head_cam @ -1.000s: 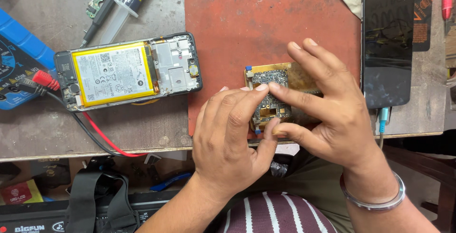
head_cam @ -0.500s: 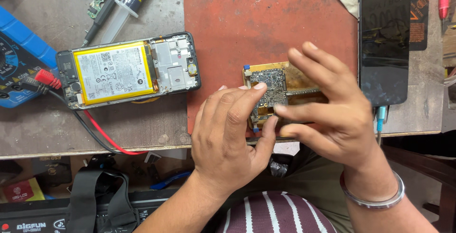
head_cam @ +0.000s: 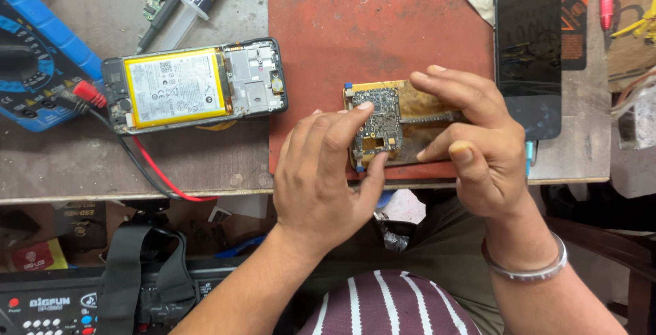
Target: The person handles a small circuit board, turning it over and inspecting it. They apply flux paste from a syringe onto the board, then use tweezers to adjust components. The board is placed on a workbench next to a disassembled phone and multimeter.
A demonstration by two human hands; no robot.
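Observation:
A small phone circuit board point(head_cam: 381, 122) lies in a brownish holder point(head_cam: 417, 101) on a red-brown mat point(head_cam: 355, 41). My left hand point(head_cam: 326, 178) pinches the board's left and lower edges between forefinger and thumb. My right hand point(head_cam: 478, 150) grips the holder's right side, its fingers over the top edge and its thumb under the lower edge. To the left of the mat lies an opened phone point(head_cam: 195, 85) with a yellow battery showing.
A dark phone screen point(head_cam: 527, 58) lies right of the mat. A blue multimeter point(head_cam: 37, 68) with red and black leads sits at far left. Syringe, pens and scraps line the bench's back edge. Below the bench edge stands a black device with straps point(head_cam: 89, 294).
Both hands have shifted slightly on the board and holder; my right hand's fingers have spread a little and my left forefinger has slid along the board's top. The board stays on the mat.

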